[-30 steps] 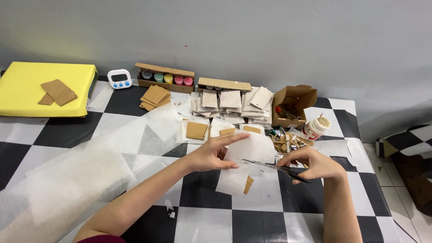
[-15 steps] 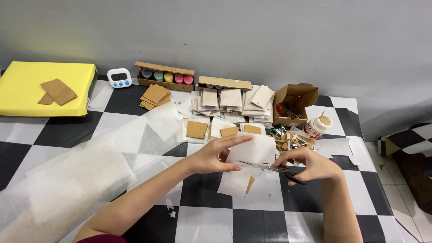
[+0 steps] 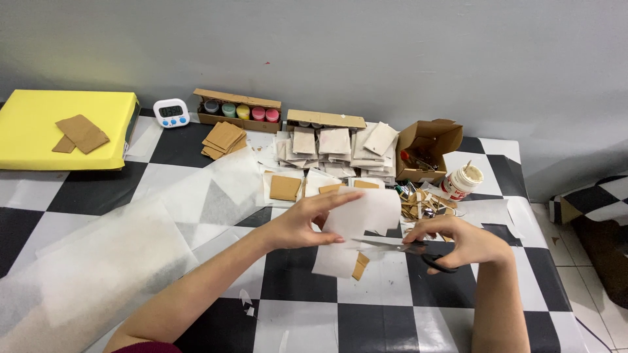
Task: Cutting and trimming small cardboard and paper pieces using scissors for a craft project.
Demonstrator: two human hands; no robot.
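Scissors (image 3: pixel 409 248) sit closed in your right hand (image 3: pixel 461 240), fingers curled through the black handles, metal blades pointing left into a white sheet of paper (image 3: pixel 358 222). Your left hand (image 3: pixel 302 219) pinches that thin, matte sheet by its left edge, thumb under and fingers over, holding it just above the glossy black-and-white checkered tablecloth (image 3: pixel 392 307). A small brown cardboard piece (image 3: pixel 359 266) peeks out beneath the sheet's lower edge.

Behind it, along the grey wall, stands a long shallow cardboard tray (image 3: pixel 237 109) of round paint pots in mixed colours, with a small white digital timer (image 3: pixel 171 112) just left of it. A flat yellow box (image 3: pixel 62 129) at far left carries two brown card rectangles. Right of centre, an open brown carton (image 3: pixel 428 147) stands beside a white glue jar (image 3: pixel 460 181). Stacks of paper-wrapped squares (image 3: pixel 333 147) lie between. Translucent, crinkled tissue sheeting (image 3: pixel 111 255) spreads across the left.
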